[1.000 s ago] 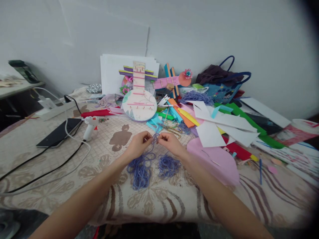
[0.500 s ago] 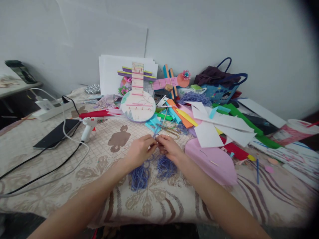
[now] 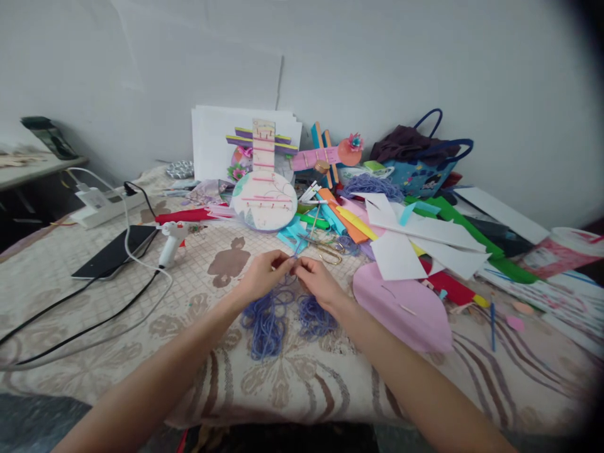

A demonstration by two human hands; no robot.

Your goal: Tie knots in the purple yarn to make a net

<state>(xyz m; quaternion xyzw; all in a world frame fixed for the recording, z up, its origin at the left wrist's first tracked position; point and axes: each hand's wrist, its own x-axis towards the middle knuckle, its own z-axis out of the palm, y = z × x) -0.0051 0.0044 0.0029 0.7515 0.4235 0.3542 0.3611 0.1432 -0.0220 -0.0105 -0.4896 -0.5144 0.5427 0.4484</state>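
My left hand and my right hand meet fingertip to fingertip over the middle of the table, both closed in a pinch on blue-purple yarn. A short bit of the strand shows above the fingertips; the rest between them is hidden. Below my left hand lies a loose heap of the yarn, and a second heap sits under my right wrist. Just beyond my fingers rest gold-handled scissors. To the right of my right hand is a pink sheet with a thin stick on it.
A white glue gun, a black tablet and cables lie on the left. At the back stand a round decorated craft piece and a blue bag. White paper scraps and a lidded cup are on the right.
My fingertips have drawn closer together, and less strand shows above them. The left yarn heap has shifted slightly and spread. The whole view has moved a little.
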